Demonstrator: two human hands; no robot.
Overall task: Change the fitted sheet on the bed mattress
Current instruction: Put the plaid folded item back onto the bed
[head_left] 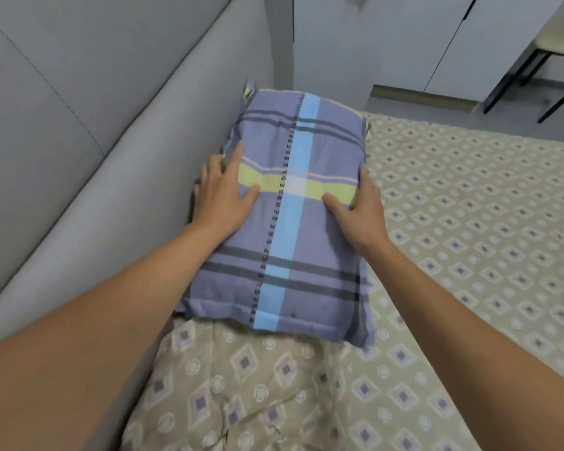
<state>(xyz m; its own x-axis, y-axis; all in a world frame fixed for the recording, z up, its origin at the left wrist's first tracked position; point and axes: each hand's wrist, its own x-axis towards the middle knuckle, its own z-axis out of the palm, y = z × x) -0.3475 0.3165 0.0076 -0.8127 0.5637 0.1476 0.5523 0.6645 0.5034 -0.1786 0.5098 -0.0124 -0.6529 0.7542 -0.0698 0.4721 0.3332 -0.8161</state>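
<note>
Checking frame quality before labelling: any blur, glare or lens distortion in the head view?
Head view: soft, even indoor light, no glare; wide-angle bending curves the grey headboard and stretches both forearms; slight softness overall, chair legs at top right smeared; left hand, right hand and plaid pillow readable; faint shadow under the pillow's near edge.
</note>
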